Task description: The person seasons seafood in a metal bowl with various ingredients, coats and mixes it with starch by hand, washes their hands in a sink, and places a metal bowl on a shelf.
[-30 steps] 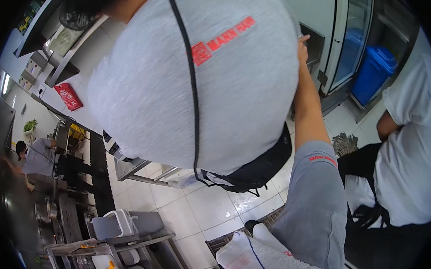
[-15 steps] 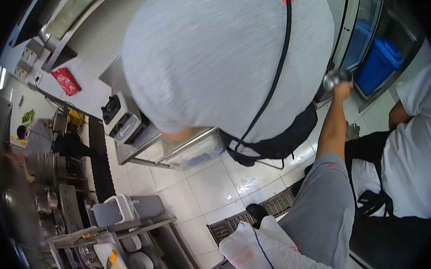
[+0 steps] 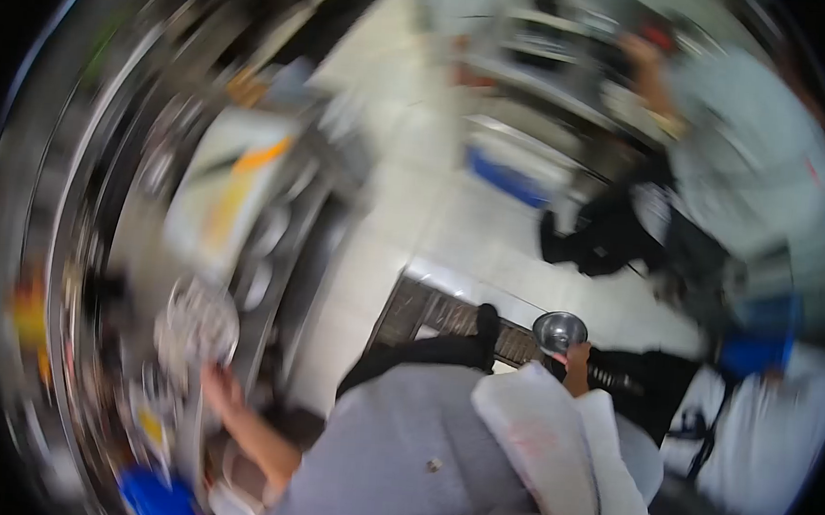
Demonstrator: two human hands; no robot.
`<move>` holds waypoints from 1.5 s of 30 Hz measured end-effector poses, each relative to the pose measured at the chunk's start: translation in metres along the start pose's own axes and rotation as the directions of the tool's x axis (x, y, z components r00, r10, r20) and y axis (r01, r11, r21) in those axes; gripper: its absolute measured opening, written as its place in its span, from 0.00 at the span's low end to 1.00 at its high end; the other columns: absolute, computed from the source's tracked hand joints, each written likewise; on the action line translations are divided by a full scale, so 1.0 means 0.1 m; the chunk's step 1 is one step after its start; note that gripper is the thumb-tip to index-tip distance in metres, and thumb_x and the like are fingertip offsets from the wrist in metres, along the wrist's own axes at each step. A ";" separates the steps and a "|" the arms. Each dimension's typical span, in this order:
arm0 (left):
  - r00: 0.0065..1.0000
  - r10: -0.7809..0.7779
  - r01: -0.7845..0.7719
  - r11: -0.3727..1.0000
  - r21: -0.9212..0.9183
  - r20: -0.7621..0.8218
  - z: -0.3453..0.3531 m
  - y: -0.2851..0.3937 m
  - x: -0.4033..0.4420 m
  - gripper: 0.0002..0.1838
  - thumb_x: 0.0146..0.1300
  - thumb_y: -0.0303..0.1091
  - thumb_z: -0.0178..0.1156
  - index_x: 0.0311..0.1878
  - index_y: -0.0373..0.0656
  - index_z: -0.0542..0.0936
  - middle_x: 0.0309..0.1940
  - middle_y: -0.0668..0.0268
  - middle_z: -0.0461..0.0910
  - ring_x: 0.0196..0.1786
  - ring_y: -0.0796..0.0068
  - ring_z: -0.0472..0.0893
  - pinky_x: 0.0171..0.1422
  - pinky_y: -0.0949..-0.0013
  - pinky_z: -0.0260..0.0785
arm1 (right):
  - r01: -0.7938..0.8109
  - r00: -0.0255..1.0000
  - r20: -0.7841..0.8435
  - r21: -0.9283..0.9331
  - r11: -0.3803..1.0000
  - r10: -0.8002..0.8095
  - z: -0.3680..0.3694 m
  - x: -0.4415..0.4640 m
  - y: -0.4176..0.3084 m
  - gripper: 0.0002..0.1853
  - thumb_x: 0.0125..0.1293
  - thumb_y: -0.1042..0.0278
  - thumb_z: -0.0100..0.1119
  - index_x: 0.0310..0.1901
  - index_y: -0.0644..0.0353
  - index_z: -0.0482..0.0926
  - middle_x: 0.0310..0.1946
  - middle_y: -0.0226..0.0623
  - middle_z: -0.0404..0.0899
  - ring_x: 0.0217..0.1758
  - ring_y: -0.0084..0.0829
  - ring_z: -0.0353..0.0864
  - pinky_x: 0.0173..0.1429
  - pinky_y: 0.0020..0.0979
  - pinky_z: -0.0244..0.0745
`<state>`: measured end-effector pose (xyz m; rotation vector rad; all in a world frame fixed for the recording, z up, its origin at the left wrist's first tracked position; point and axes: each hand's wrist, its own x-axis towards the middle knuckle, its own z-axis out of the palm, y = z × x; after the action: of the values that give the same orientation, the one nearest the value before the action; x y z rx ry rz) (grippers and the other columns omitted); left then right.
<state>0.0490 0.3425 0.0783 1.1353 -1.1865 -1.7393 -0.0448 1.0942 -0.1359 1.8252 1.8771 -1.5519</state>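
Note:
A small, round, shiny metal bowl (image 3: 559,331) is held low at my right side, over the floor grating. My right hand (image 3: 576,357) grips it by the rim. On the left, my left hand (image 3: 221,387) reaches over the steel counter, just below a round container (image 3: 199,325) with pale contents. Motion smears its fingers, and I cannot tell whether it touches that container. A white cloth (image 3: 540,416) hangs over my front and right side.
A white board (image 3: 226,185) with an orange-handled item (image 3: 263,154) lies on the left counter. A co-worker (image 3: 750,146) in a light shirt stands ahead right by a steel table. Another person (image 3: 770,430) in white is close on my right. A floor grating (image 3: 428,315) runs ahead.
My view has swung left and down towards the counter. The right arm, stretched out ahead before, is now drawn in with the bowl. My left hand has come into view.

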 end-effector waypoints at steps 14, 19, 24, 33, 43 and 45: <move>0.988 -0.077 0.071 0.996 -0.049 -0.133 -1.20 0.46 -0.75 0.03 0.53 0.19 0.55 0.30 0.38 0.75 0.26 0.68 0.78 0.23 0.82 0.74 0.27 0.77 0.70 | 0.426 0.029 0.904 0.375 0.824 -0.427 4.19 -5.01 -2.06 0.26 0.64 0.74 0.47 0.63 0.67 0.55 0.38 0.41 0.69 0.34 0.34 0.77 0.32 0.36 0.84; 0.974 -0.080 0.054 0.990 -0.128 -0.210 -1.40 0.45 -0.97 0.04 0.52 0.18 0.55 0.28 0.39 0.73 0.24 0.69 0.75 0.22 0.82 0.70 0.27 0.76 0.68 | 0.332 0.001 0.848 0.500 0.800 -0.531 5.49 -6.45 -2.99 0.16 0.61 0.81 0.47 0.50 0.77 0.61 0.38 0.45 0.68 0.32 0.40 0.78 0.38 0.39 0.87; 0.955 -0.093 0.047 0.985 -0.166 -0.282 -1.62 0.39 -1.27 0.04 0.53 0.17 0.55 0.30 0.37 0.74 0.27 0.65 0.78 0.24 0.80 0.75 0.25 0.78 0.69 | 0.024 -0.237 0.765 0.620 0.784 -0.599 5.50 -7.26 -3.16 0.36 0.69 0.58 0.49 0.66 0.71 0.41 0.63 0.64 0.56 0.39 0.57 0.82 0.40 0.42 0.85; 0.883 -0.102 0.062 0.993 -0.100 -0.459 -1.58 0.15 -1.64 0.03 0.52 0.19 0.53 0.31 0.35 0.75 0.25 0.69 0.76 0.25 0.82 0.73 0.27 0.77 0.63 | 0.693 -0.302 0.931 0.361 0.624 -0.203 4.79 -5.76 -1.25 0.28 0.69 0.60 0.51 0.66 0.58 0.54 0.40 0.49 0.75 0.29 0.37 0.83 0.32 0.32 0.81; 0.816 -0.102 -0.049 0.969 -0.243 -0.569 -1.38 0.21 -1.78 0.04 0.52 0.20 0.58 0.25 0.37 0.74 0.23 0.66 0.76 0.24 0.78 0.75 0.27 0.74 0.72 | 0.897 -0.117 0.920 -0.064 0.437 0.375 3.57 -4.75 -0.07 0.15 0.68 0.72 0.44 0.55 0.61 0.66 0.37 0.47 0.79 0.28 0.32 0.81 0.30 0.28 0.79; 0.811 -0.102 -0.073 0.959 -0.273 -0.576 -1.41 0.17 -1.85 0.04 0.52 0.19 0.58 0.24 0.37 0.74 0.23 0.66 0.76 0.23 0.78 0.75 0.26 0.75 0.73 | 0.928 -0.155 0.871 -0.033 0.370 0.465 3.44 -4.94 0.11 0.13 0.68 0.73 0.44 0.53 0.62 0.68 0.37 0.46 0.79 0.28 0.30 0.81 0.30 0.27 0.78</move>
<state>0.2459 0.4614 0.1162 1.3644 -0.5261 -1.3513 -0.0878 0.5161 0.0249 -0.6856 1.4763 -0.8137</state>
